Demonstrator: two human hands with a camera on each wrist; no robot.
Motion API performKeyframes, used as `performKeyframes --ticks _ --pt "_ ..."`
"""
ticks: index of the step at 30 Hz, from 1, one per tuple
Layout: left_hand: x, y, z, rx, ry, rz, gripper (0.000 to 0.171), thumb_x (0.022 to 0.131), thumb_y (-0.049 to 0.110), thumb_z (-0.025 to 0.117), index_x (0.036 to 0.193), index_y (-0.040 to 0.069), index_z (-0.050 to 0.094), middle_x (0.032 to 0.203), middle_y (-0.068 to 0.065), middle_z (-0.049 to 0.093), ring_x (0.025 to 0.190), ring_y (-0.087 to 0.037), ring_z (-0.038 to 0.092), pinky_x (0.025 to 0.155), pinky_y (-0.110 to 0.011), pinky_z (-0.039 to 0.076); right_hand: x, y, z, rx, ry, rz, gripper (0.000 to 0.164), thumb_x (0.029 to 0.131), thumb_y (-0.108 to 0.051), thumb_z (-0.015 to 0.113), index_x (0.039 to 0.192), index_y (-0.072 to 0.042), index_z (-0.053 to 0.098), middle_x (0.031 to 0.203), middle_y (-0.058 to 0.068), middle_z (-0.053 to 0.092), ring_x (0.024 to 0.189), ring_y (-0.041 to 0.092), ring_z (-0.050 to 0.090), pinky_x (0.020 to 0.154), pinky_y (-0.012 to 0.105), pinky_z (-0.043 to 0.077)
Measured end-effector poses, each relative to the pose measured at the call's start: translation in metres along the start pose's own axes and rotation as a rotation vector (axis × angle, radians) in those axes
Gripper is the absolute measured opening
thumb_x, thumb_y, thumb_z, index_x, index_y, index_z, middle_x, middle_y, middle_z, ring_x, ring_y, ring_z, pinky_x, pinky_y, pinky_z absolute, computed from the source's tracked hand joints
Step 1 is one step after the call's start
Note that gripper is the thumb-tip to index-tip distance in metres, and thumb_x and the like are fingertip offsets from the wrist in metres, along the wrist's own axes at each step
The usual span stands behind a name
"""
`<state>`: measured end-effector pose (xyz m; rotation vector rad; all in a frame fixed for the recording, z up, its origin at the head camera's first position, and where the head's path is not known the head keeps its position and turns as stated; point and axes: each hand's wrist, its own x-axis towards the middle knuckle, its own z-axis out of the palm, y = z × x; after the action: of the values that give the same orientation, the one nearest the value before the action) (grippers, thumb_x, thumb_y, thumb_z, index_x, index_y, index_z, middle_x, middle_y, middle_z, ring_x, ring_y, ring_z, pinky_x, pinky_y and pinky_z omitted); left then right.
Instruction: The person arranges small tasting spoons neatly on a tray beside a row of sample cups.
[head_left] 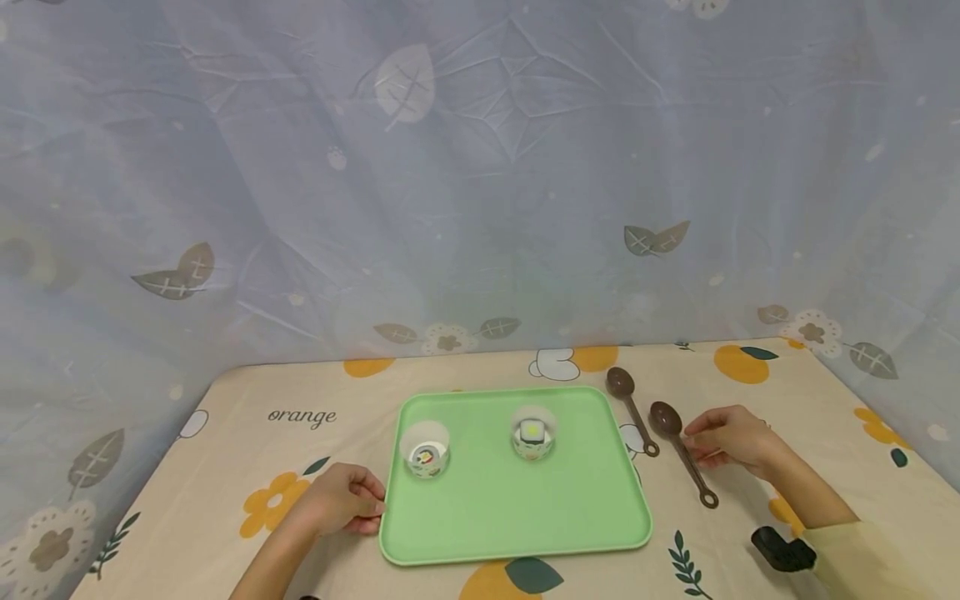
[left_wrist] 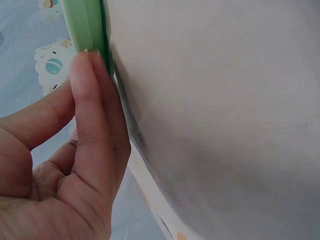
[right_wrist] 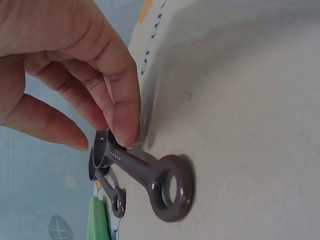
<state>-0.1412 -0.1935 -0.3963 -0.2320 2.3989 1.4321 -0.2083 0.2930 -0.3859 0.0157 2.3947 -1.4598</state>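
Ringed spoon: the glossy dark-brown spoon with a round bowl and a ring-ended handle [head_left: 691, 465] lies on the tabletop [head_left: 225, 450], right of centre in the lower frame, bowl toward the top.
Right hand: unclenched at this spoon's handle; in the right wrist view the thumb of the hand [head_left: 731, 437] stands apart from the fingers, and a fingertip meets or nearly meets the handle [right_wrist: 135, 166].
Spoon handling: probably light, stiff plastic, hard to break but a little slick; the ridged stretch of handle looks the surest hold, the end ring a fallback.
Twin spoon: a matching dark-brown spoon [head_left: 636, 417] lies just up and left, near the tray.
Green tray: the pale-green rectangular tray with a raised lip [head_left: 510, 508] fills the lower centre; likely rigid and light, best taken by its short sides.
Left hand: fairly straight fingers of the hand [head_left: 345, 500] touch the tray's left rim, not wrapped round it.
Cups: two small white patterned cups, left [head_left: 425, 433] and right [head_left: 532, 454], stand on the tray; jolts could slide them.
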Motion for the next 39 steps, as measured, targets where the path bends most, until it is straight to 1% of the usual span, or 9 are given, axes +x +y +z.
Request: performKeyframes --ticks 4,9,11,19,26,30,39 --pt "0.0 0.001 0.0 -0.001 0.007 -0.005 0.009 0.076 -0.012 0.063 0.082 -0.007 0.057 0.066 -0.01 0.052 0.054 -0.016 0.057 0.054 -0.027 0.054 0.002 0.002 0.0 0.014 -0.006 0.001 0.019 0.085 0.002 0.057 0.097 0.016 0.053 0.078 0.011 0.059 0.068 0.021 0.059 0.061 0.033 0.056" --pt "0.001 0.001 0.001 0.007 0.021 -0.014 0.009 0.076 -0.012 0.063 0.081 -0.007 0.057 0.066 -0.011 0.052 0.054 -0.016 0.057 0.053 -0.027 0.054 0.004 0.004 0.0 0.033 -0.008 0.013 0.014 0.086 0.002 0.056 0.094 0.013 0.055 0.078 0.01 0.058 0.067 0.021 0.059 0.061 0.032 0.056" --pt "0.002 0.001 0.001 0.007 0.024 -0.014 0.01 0.076 -0.013 0.063 0.081 -0.007 0.057 0.066 -0.01 0.052 0.054 -0.016 0.057 0.053 -0.027 0.054 0.004 0.005 -0.001 0.037 -0.02 0.012 0.013 0.086 0.002 0.056 0.094 0.013 0.055 0.077 0.01 0.058 0.067 0.021 0.058 0.062 0.032 0.056" --pt "0.001 0.001 0.002 0.002 0.037 -0.027 0.009 0.076 -0.013 0.062 0.081 -0.007 0.057 0.066 -0.011 0.052 0.054 -0.016 0.057 0.053 -0.027 0.054 0.004 0.009 -0.003 0.068 -0.087 0.004 0.018 0.087 0.0 0.057 0.096 0.015 0.059 0.079 0.009 0.06 0.069 0.019 0.058 0.063 0.03 0.055" --pt "-0.001 0.0 0.001 -0.008 0.01 0.002 0.009 0.076 -0.013 0.062 0.082 -0.008 0.057 0.065 -0.01 0.052 0.054 -0.016 0.058 0.053 -0.027 0.054 0.005 0.01 -0.004 0.091 -0.133 -0.011 0.023 0.087 -0.001 0.058 0.099 0.018 0.058 0.083 0.009 0.062 0.07 0.018 0.058 0.065 0.03 0.055" --pt "-0.001 -0.001 0.0 -0.013 0.004 0.008 0.009 0.076 -0.012 0.062 0.082 -0.008 0.057 0.066 -0.01 0.052 0.054 -0.016 0.058 0.053 -0.027 0.054 0.005 0.01 -0.004 0.096 -0.135 -0.01 0.022 0.086 0.0 0.058 0.099 0.018 0.059 0.085 0.009 0.063 0.07 0.018 0.059 0.065 0.03 0.055" --pt "0.0 -0.001 0.002 -0.003 0.025 -0.02 0.009 0.077 -0.012 0.063 0.082 -0.007 0.058 0.066 -0.011 0.053 0.054 -0.016 0.058 0.053 -0.027 0.054 0.005 0.011 -0.005 0.102 -0.12 0.003 0.021 0.086 0.004 0.056 0.1 0.02 0.058 0.089 0.011 0.063 0.07 0.019 0.06 0.066 0.03 0.055"
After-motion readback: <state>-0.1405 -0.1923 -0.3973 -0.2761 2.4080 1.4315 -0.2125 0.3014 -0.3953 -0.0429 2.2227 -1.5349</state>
